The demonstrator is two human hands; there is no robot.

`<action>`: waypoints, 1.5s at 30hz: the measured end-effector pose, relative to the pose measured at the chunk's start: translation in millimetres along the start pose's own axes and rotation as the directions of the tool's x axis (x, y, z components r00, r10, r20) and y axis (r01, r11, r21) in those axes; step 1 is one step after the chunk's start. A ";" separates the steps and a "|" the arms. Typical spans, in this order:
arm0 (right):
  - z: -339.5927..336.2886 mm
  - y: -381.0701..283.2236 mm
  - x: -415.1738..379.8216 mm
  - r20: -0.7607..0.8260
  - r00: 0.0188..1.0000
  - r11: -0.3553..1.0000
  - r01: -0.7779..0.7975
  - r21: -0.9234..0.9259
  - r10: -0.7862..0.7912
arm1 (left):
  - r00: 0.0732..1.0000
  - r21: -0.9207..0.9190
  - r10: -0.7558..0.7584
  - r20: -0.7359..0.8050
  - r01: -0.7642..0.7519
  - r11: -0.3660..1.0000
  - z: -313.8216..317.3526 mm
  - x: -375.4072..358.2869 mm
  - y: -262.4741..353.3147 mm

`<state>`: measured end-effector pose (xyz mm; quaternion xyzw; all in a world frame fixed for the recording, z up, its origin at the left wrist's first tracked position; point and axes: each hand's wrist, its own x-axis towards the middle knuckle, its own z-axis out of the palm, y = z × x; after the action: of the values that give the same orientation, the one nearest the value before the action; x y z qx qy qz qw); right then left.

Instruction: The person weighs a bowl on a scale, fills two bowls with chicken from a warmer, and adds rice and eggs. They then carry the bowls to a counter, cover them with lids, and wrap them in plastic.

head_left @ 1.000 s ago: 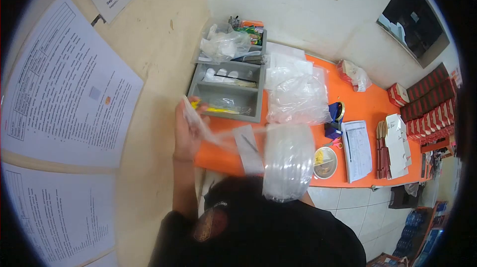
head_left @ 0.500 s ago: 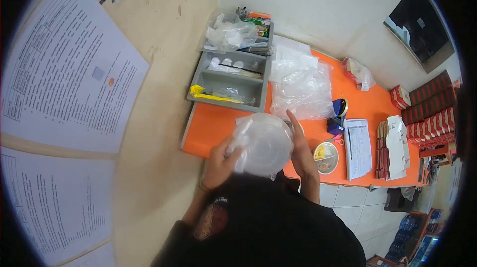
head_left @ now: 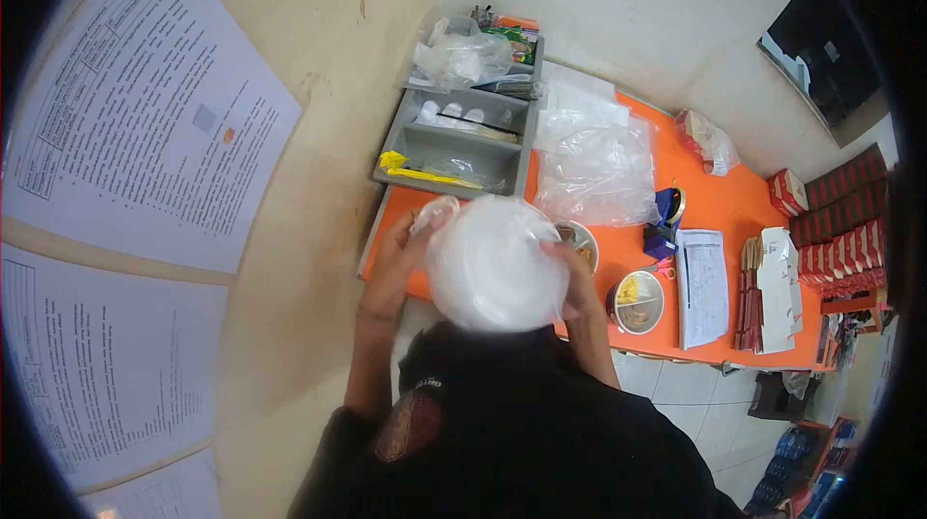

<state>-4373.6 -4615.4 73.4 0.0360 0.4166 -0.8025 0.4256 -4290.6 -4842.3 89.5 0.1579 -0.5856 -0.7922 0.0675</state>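
A stack of round, translucent plastic lids [head_left: 497,268], apparently wrapped in a thin clear bag, is held up in front of my chest, blurred by motion. My left hand [head_left: 391,263] grips a crumpled end of the clear plastic bag [head_left: 436,214] at the stack's left side. Against the right edge is my right hand [head_left: 576,285], with fingers curled onto the stack. Behind it, a bowl of food [head_left: 581,247] is partly hidden. To the right stands a second bowl [head_left: 636,303], divided inside, with yellow food in one section.
On the orange table [head_left: 618,249] are a grey compartment tray [head_left: 386,171], flat clear plastic bags [head_left: 594,167], a blue tape dispenser [head_left: 662,229], pink-handled scissors [head_left: 662,268], a clipboard with papers [head_left: 702,287] and folded cartons [head_left: 770,292]. Red boxes [head_left: 840,229] are stacked far right.
The lid stack has turned and shifted slightly left and up. My left hand has risen to pull at the bag's end; my right hand's fingers have curled in. More of the rear bowl shows.
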 end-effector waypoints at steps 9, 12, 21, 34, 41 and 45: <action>-3.0 38.6 37.3 -0.142 0.910 0.847 0.294 -0.442 -0.390 | 0.985 -0.375 0.049 0.166 0.017 0.927 1.9 -34.8 -65.7; -0.6 30.5 26.2 0.036 0.696 0.388 0.441 -0.809 -0.717 | 0.992 -0.269 0.112 0.058 -0.092 0.959 9.6 -37.2 -54.1; 51.5 16.6 -13.7 0.281 0.771 0.241 0.485 -0.841 -0.571 | 0.968 -0.064 0.220 -0.117 -0.229 0.971 25.7 -26.6 -51.2; 34.0 21.3 1.5 0.266 0.868 0.645 0.491 -0.586 -0.419 | 0.944 0.080 0.310 -0.112 -0.303 0.950 21.4 -23.5 -39.7; 22.7 31.8 19.9 0.236 0.924 0.664 0.382 -0.643 -0.302 | 0.927 0.364 0.371 -0.063 -0.325 0.873 19.9 -24.0 -35.3; 7.2 45.9 33.7 0.221 0.963 0.762 0.260 -0.593 -0.157 | 0.966 0.477 0.251 -0.062 -0.192 0.857 9.9 -29.4 -43.9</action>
<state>-4360.1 -4655.8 34.8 -0.2151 0.6220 -0.6650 0.3531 -4262.8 -4811.3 55.5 0.1491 -0.7681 -0.6034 0.1539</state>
